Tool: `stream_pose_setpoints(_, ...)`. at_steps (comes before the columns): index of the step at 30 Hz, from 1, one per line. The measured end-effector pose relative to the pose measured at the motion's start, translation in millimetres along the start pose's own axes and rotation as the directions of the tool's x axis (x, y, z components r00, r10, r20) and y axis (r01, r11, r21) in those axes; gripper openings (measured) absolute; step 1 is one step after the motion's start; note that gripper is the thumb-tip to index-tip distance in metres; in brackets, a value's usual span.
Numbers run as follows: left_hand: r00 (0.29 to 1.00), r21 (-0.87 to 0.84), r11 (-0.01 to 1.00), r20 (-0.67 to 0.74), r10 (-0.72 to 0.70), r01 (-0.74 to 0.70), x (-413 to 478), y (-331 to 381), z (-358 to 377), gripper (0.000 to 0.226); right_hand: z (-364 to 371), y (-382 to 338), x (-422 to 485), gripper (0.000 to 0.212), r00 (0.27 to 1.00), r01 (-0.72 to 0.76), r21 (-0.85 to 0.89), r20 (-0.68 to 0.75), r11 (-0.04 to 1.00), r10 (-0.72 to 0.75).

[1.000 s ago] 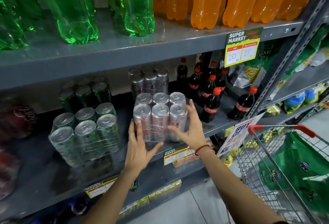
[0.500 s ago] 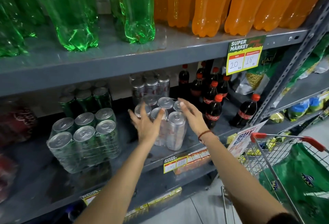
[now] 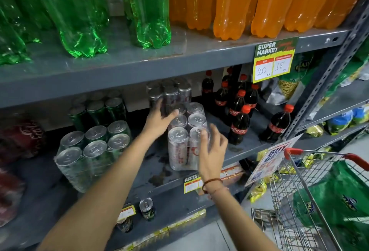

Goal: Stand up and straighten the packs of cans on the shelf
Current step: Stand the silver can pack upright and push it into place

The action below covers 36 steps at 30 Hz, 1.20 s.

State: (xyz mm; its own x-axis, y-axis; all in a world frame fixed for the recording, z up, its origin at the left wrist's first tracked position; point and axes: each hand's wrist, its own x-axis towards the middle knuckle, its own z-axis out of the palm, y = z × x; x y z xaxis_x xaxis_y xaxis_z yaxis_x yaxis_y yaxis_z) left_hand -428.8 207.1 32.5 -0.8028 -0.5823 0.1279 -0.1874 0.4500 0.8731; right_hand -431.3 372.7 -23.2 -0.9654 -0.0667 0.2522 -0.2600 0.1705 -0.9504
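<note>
Counted on the middle shelf (image 3: 249,151): four shrink-wrapped packs of cans, namely silver front pack (image 3: 184,141), silver rear pack (image 3: 169,93), green front pack (image 3: 89,151), green rear pack (image 3: 97,109). Two loose cans (image 3: 146,208) at lower centre. One trolley (image 3: 311,201), lower right. Two hands.

A shrink-wrapped pack of silver cans (image 3: 186,143) stands upright on the grey middle shelf (image 3: 247,151), its long side running front to back. A second silver pack (image 3: 169,95) stands just behind it. To the left, a green-can pack (image 3: 91,151) leans tilted near the edge, with another green pack (image 3: 97,111) upright behind it.
</note>
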Motion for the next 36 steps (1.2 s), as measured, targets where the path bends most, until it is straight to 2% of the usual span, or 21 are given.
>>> stream_pose_setpoints(2, 0.957, -0.185, 0.983, -0.285, -0.052, -0.002, -39.6, 2.0, 18.8, 0.064, -7.9, 0.7, 33.2, 0.049, 0.999, -0.016, 0.076, 0.053, 0.997, 0.012)
stream_pose_setpoints(4, 0.911, -0.287, 0.957, -0.405, -0.084, -0.04, -88.0, 4.1, 49.7, 0.063, -9.9, -2.5, 70.8, 0.049, 0.981, 0.004, 0.065, 0.193, 0.998, -0.016)
stream_pose_setpoints(7, 0.941, -0.351, 0.936, -0.325, -0.098, -0.024, -135.4, 9.2, 93.5, 0.083, 1.1, -7.4, 116.6, 0.055, 0.876, 0.021, 0.004, 0.481, 1.0, -0.02)
stream_pose_setpoints(10, 0.953, -0.148, 0.988, -0.293, -0.082, 0.039, -128.7, 8.0, 113.6, 0.109, 14.4, -3.3, 132.3, 0.052, 0.754, -0.021, -0.023, 0.657, 0.999, 0.032)
stream_pose_setpoints(14, 0.921, 0.004, 0.987, -0.36, -0.149, 0.161, -104.2, 8.1, 116.0, 0.121, 17.5, 6.9, 130.8, 0.044, 0.776, -0.065, 0.013, 0.629, 0.998, 0.042)
stream_pose_setpoints(16, 0.921, 0.011, 0.993, -0.374, -0.108, 0.121, -94.2, -2.4, 107.6, 0.124, 14.5, 9.2, 128.1, 0.042, 0.817, -0.002, 0.014, 0.576, 1.0, -0.006)
stream_pose_setpoints(18, 0.94, -0.018, 1.0, -0.342, -0.018, 0.013, -82.0, -19.2, 90.4, 0.122, 10.0, 13.6, 122.6, 0.043, 0.859, 0.08, -0.005, 0.508, 0.997, -0.067)
stream_pose_setpoints(21, 0.984, -0.073, 0.991, -0.15, 0.1, -0.112, -58.7, -39.9, 50.6, 0.114, 4.5, 21.4, 109.4, 0.05, 0.904, 0.133, 0.001, 0.41, 0.991, -0.122)
stream_pose_setpoints(25, 0.987, 0.01, 0.994, 0.115, 0.109, -0.111, -18.0, -51.7, 5.5, 0.117, 3.1, 26.9, 96.7, 0.066, 0.93, 0.132, -0.06, 0.353, 0.989, -0.103)
stream_pose_setpoints(27, 0.979, 0.055, 0.996, 0.197, 0.061, -0.073, -6.2, -51.8, -6.5, 0.119, 2.9, 27.0, 97.8, 0.074, 0.921, 0.145, -0.085, 0.375, 0.986, -0.103)
stream_pose_setpoints(29, 0.976, 0.094, 0.995, 0.219, 0.015, -0.037, -2.5, -51.8, -9.9, 0.119, 1.3, 23.1, 106.4, 0.083, 0.889, 0.155, -0.11, 0.449, 0.982, -0.09)
stream_pose_setpoints(33, 0.982, 0.074, 0.997, 0.19, 0.013, -0.027, -5.7, -51.5, -4.8, 0.118, -3.8, 12.6, 130.6, 0.098, 0.768, 0.219, -0.183, 0.639, 0.958, -0.054)
stream_pose_setpoints(36, 0.988, 0.049, 0.999, 0.153, 0.008, -0.015, -8.8, -49.0, -0.5, 0.121, -5.1, 10.8, 136.5, 0.103, 0.717, 0.313, -0.221, 0.693, 0.924, -0.077)
